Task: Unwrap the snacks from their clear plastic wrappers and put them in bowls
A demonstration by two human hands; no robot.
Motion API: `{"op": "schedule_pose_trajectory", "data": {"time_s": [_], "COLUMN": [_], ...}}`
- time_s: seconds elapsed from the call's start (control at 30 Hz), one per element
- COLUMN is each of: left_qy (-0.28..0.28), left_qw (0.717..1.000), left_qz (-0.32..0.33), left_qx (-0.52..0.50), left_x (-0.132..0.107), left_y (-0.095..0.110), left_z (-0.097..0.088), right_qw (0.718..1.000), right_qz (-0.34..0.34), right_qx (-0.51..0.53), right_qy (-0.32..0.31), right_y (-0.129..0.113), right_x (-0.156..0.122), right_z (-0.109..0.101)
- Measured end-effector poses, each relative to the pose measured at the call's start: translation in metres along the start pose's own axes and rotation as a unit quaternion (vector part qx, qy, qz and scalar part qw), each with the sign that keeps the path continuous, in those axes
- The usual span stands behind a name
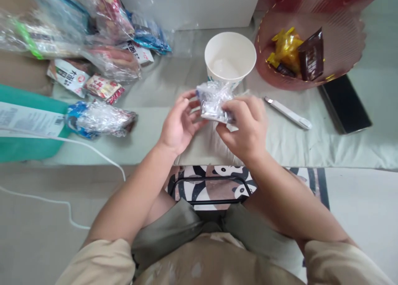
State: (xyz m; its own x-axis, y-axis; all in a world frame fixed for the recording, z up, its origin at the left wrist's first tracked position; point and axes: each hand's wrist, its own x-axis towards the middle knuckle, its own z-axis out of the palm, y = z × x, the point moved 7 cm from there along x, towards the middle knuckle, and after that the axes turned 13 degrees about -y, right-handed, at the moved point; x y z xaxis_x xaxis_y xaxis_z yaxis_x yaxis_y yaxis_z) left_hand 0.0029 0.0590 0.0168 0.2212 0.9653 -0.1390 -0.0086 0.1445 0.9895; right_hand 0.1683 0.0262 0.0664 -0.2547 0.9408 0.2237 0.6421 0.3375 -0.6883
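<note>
A crinkled, shiny silver plastic packet (214,102) is in front of me, just before the white paper cup (230,54). My right hand (247,127) pinches the packet's right side between thumb and fingers. Loosely curved and apart, the fingers of my left hand (180,123) are at the packet's left edge; its fingertips are partly hidden behind it. The packet overlaps the lower front of the cup, and its contents cannot be made out. To the right of my right hand lies a white utility knife (289,113).
A pink translucent bowl (338,40) with several wrapped snacks stands at the back right, beside a black phone (346,104). Bagged snacks (112,65) crowd the left. A silver-and-blue wrapped bundle (101,118) and a green bag (27,148) are near a white cable (93,148).
</note>
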Motion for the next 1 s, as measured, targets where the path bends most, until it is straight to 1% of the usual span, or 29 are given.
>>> {"op": "schedule_pose_trajectory", "data": {"time_s": [0.03,0.07,0.13,0.17,0.2,0.23,0.27,0.3,0.33,0.37,0.4,0.43,0.47,0.5,0.53,0.6,0.67,0.7,0.77,0.8,0.87,0.9,1.0], "left_qy": [-0.025,-0.048,-0.074,-0.078,-0.082,-0.085,-0.09,-0.095,-0.099,-0.099,-0.094,-0.086,-0.074,-0.058,-0.04,0.007,0.057,0.078,0.103,0.105,0.091,0.072,-0.022], "left_qw": [1.0,0.999,0.997,0.997,0.996,0.996,0.996,0.995,0.995,0.994,0.993,0.992,0.99,0.988,0.986,0.981,0.971,0.963,0.946,0.94,0.934,0.933,0.928], "left_qz": [0.002,0.005,0.011,0.01,0.007,0.001,-0.005,-0.01,-0.012,-0.01,-0.009,-0.009,-0.012,-0.017,-0.022,-0.017,0.015,0.035,0.064,0.069,0.065,0.061,0.074], "left_qx": [0.006,0.012,0.024,0.027,0.027,0.024,0.02,0.019,0.026,0.042,0.066,0.093,0.119,0.142,0.16,0.191,0.233,0.257,0.3,0.317,0.339,0.347,0.364], "left_x": [-0.001,-0.001,-0.003,-0.003,-0.004,-0.004,-0.003,-0.003,-0.003,-0.003,-0.003,-0.002,-0.002,-0.002,-0.001,0.0,-0.001,-0.003,-0.006,-0.007,-0.008,-0.008,-0.005], "left_y": [0.0,0.001,0.003,0.003,0.003,0.003,0.003,0.002,0.002,0.003,0.003,0.003,0.002,0.001,0.001,0.002,0.008,0.011,0.016,0.016,0.015,0.014,0.014], "left_z": [0.002,0.004,0.003,0.001,-0.002,-0.005,-0.008,-0.012,-0.016,-0.02,-0.024,-0.029,-0.034,-0.039,-0.044,-0.052,-0.057,-0.056,-0.051,-0.046,-0.035,-0.029,-0.007], "right_qw": [1.0,0.999,0.993,0.988,0.984,0.985,0.991,0.997,0.997,0.989,0.972,0.949,0.927,0.91,0.899,0.892,0.897,0.906,0.936,0.952,0.975,0.982,0.991], "right_qz": [-0.012,-0.033,-0.101,-0.13,-0.142,-0.131,-0.096,-0.04,0.027,0.093,0.163,0.233,0.289,0.329,0.353,0.369,0.362,0.346,0.287,0.249,0.188,0.167,0.122], "right_qx": [-0.02,-0.03,-0.019,-0.004,0.007,0.009,-0.002,-0.029,-0.07,-0.118,-0.169,-0.211,-0.237,-0.252,-0.259,-0.26,-0.254,-0.243,-0.204,-0.179,-0.121,-0.088,0.018], "right_qy": [0.003,-0.008,-0.06,-0.089,-0.107,-0.108,-0.092,-0.064,-0.033,-0.007,0.01,0.018,0.012,0.0,-0.014,-0.033,-0.024,-0.014,0.003,0.006,-0.006,-0.017,-0.046], "right_y": [-0.002,-0.005,-0.012,-0.014,-0.013,-0.006,0.005,0.021,0.039,0.058,0.077,0.095,0.11,0.122,0.13,0.136,0.131,0.125,0.109,0.1,0.084,0.078,0.065], "right_x": [-0.001,-0.002,-0.004,-0.005,-0.007,-0.007,-0.007,-0.006,-0.008,-0.01,-0.013,-0.018,-0.023,-0.027,-0.03,-0.033,-0.032,-0.031,-0.025,-0.022,-0.017,-0.016,-0.014], "right_z": [0.002,0.005,0.011,0.011,0.007,-0.001,-0.013,-0.027,-0.043,-0.058,-0.072,-0.083,-0.092,-0.097,-0.099,-0.1,-0.097,-0.094,-0.084,-0.078,-0.063,-0.056,-0.037]}}
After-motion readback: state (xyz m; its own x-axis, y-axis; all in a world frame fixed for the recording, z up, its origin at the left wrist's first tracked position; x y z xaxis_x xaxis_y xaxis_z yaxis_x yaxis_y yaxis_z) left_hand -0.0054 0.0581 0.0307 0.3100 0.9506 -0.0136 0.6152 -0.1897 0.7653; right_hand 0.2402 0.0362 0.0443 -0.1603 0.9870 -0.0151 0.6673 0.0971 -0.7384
